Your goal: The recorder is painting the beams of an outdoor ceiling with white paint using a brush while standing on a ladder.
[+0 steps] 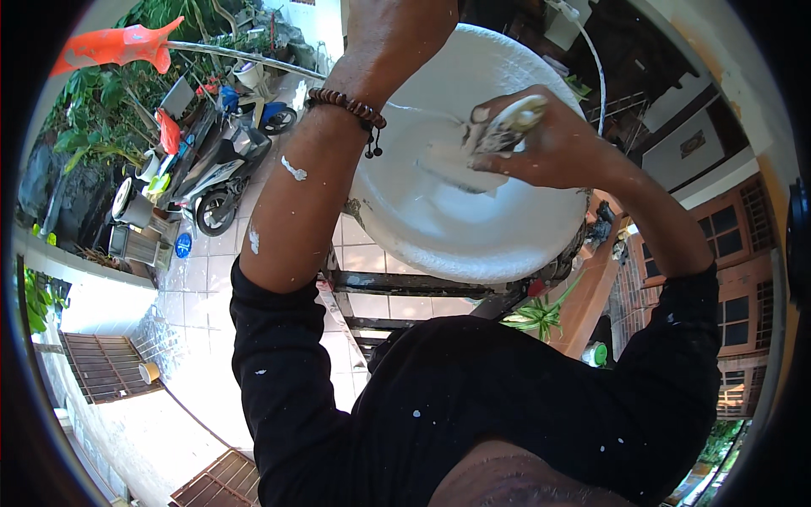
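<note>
A: Tiled floor (194,279) and a motorbike (224,169) lie left of the white basin (380,215). How's the grip?
B: Right hand (549,139) wrapped tightly round a brush (524,111), over the basin. Left hand (401,29), at its upper-left edge: fingers cut off, can't tell.
A: The brush?
B: Grimy, smeared, tilted, its pale bristles blurred above the basin's white-coated inside

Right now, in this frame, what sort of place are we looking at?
Most likely the outdoor yard or driveway of a home: a motorbike is parked on a pale tiled floor, leafy plants grow along the edge, and wood-framed windows show at the right.
</note>
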